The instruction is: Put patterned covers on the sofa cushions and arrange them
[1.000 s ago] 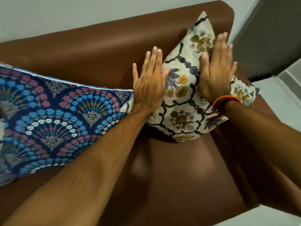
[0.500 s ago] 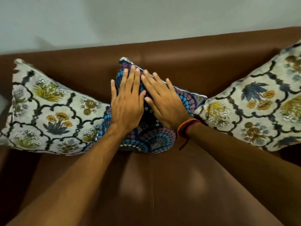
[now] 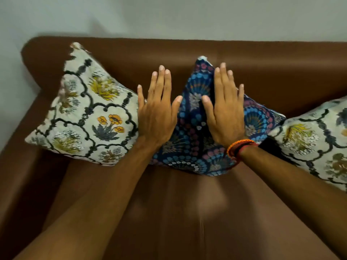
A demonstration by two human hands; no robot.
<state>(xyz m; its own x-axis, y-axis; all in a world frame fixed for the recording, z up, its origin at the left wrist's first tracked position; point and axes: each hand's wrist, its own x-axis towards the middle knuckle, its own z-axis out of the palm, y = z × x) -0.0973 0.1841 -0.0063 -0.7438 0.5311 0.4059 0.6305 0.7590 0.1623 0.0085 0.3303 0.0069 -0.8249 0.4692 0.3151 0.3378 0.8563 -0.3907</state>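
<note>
A dark blue cushion [image 3: 193, 136] with a fan pattern stands on one corner against the back of the brown sofa [image 3: 187, 212]. My left hand [image 3: 156, 113] lies flat with spread fingers on its left edge, overlapping the white floral cushion [image 3: 90, 117] beside it. My right hand [image 3: 225, 113], with an orange band at the wrist, presses flat on the blue cushion's right half. A second white floral cushion [image 3: 317, 141] leans at the right, touching the blue one's corner. Neither hand grips anything.
The sofa's backrest [image 3: 262, 59] runs along a pale wall [image 3: 169, 15]. Its left armrest [image 3: 22, 166] curves down the left side. Bare brown seat stretches in front of the cushions.
The view went from the right floral cushion to the middle blue one. My hands, close together on the blue cushion half a second ago, have moved apart to its two sides.
</note>
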